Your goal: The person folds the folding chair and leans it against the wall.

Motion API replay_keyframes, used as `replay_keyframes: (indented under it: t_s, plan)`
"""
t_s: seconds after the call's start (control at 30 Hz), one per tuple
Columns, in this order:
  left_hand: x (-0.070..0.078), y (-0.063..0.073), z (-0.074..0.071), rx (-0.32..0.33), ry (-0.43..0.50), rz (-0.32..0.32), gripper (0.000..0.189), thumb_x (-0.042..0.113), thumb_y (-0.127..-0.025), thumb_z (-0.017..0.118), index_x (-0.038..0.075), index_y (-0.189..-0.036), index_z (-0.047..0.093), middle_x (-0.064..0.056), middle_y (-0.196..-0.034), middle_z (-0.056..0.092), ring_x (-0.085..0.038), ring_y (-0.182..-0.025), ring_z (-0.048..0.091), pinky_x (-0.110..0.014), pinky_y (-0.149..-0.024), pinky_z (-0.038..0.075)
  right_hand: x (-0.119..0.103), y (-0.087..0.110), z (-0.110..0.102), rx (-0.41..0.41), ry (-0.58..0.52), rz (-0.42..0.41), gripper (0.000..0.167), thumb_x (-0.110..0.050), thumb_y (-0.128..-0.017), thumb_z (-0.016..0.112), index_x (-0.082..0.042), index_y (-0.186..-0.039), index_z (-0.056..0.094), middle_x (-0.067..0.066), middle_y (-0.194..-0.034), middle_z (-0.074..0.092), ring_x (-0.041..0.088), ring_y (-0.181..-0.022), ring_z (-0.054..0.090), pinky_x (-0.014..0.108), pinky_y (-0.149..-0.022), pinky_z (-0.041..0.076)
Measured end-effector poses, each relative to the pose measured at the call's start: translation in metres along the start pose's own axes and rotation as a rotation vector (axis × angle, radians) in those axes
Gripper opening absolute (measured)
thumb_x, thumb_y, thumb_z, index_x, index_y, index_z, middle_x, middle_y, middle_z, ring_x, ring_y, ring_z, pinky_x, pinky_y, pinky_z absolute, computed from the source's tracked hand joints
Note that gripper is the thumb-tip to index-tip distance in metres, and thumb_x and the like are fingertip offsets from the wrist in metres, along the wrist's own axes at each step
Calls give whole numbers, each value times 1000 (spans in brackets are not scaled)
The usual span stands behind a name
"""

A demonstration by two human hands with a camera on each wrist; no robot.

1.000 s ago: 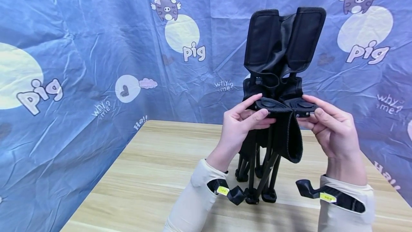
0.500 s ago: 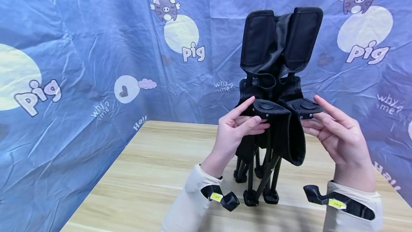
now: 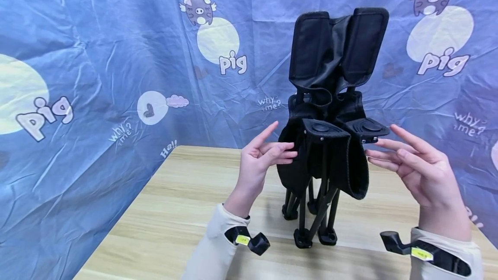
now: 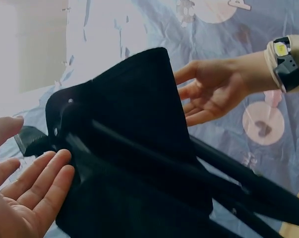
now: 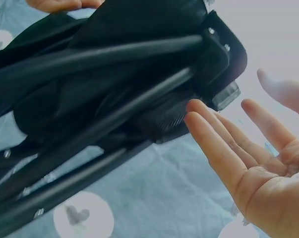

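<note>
A small black folding chair (image 3: 328, 131) stands upright on the table, its frame drawn narrow. Two padded back panels rise at the top, and the armrest ends point toward me. To its left is my left hand (image 3: 253, 165), with the fingers extended close to the fabric; touching or apart, I cannot tell. My right hand (image 3: 429, 174) lies on the other side, fingers spread by the right armrest (image 3: 367, 128). In the left wrist view, the left fingers (image 4: 45, 183) are straight and hold nothing. The right fingers (image 5: 213, 144) in the right wrist view also grip nothing, below the armrest's end.
The wood-grain table (image 3: 175, 211) spreads under the chair, whose black feet (image 3: 327, 236) sit close together. A blue printed curtain (image 3: 97, 33) hangs behind and along the left. Each wrist wears a black strap with a camera.
Both hands have let go of the chair's armrests and moved outward, the left hand leftward and the right hand rightward. The chair shifted slightly left, and its left-side fabric shows more.
</note>
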State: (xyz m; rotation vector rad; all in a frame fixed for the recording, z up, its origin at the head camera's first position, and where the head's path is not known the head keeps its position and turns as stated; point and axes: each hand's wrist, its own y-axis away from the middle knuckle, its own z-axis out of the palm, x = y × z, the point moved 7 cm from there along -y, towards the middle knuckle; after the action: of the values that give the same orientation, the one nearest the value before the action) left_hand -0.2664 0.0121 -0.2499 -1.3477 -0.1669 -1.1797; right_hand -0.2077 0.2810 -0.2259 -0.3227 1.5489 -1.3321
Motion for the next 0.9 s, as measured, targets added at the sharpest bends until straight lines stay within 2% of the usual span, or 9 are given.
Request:
replay_keyframes:
  t_s: [0.1,0.2,0.33,0.47,0.6,0.77,0.9]
  plan:
    - [-3,5,-10,34,8,-8,60,7,-92,61,-7,-147,40,-18,-101,73,-18,-83,74,-34,-72,61,1,9,-6,13,39,42,50,18,-99,14,16,-148,20,38,-139,46,48,-124,53,48,-105,45]
    - [-7,10,-19,55,14,-23,61,8,-93,62,-7,-147,39,-1,-97,76,-16,-81,74,-31,-71,61,4,18,-12,15,63,68,51,20,-98,14,16,-148,20,38,-140,45,48,-124,53,48,-105,45]
    - [-12,16,-32,96,-4,-51,59,6,-94,59,-7,-148,39,3,-95,76,-14,-78,74,-28,-69,60,9,30,-23,60,83,110,52,23,-97,14,18,-148,19,38,-138,47,47,-121,56,48,-102,48]
    - [-22,24,-45,153,-5,-99,56,-1,-93,56,-7,-147,41,-2,-94,76,-14,-74,73,-26,-65,60,15,43,-32,134,132,169,53,25,-96,15,17,-147,24,35,-135,52,43,-116,61,45,-97,51]
    - [-38,34,-54,184,-22,-180,56,-2,-92,57,-7,-146,42,-7,-92,75,-13,-72,72,-26,-63,59,24,59,-39,191,179,239,53,25,-96,19,14,-147,32,28,-132,58,37,-112,64,40,-93,54]
    - [-57,48,-62,214,-91,-271,55,0,-92,61,-5,-144,46,-21,-96,73,-13,-71,72,-26,-62,59,37,79,-47,264,257,337,55,23,-98,27,2,-146,45,17,-127,65,25,-111,66,35,-88,57]
    - [-69,57,-68,236,-133,-319,52,1,-92,63,-4,-142,49,-28,-99,71,-13,-71,72,-26,-61,59,48,91,-50,274,240,391,58,23,-98,30,-5,-144,51,12,-125,67,21,-110,67,34,-86,58]
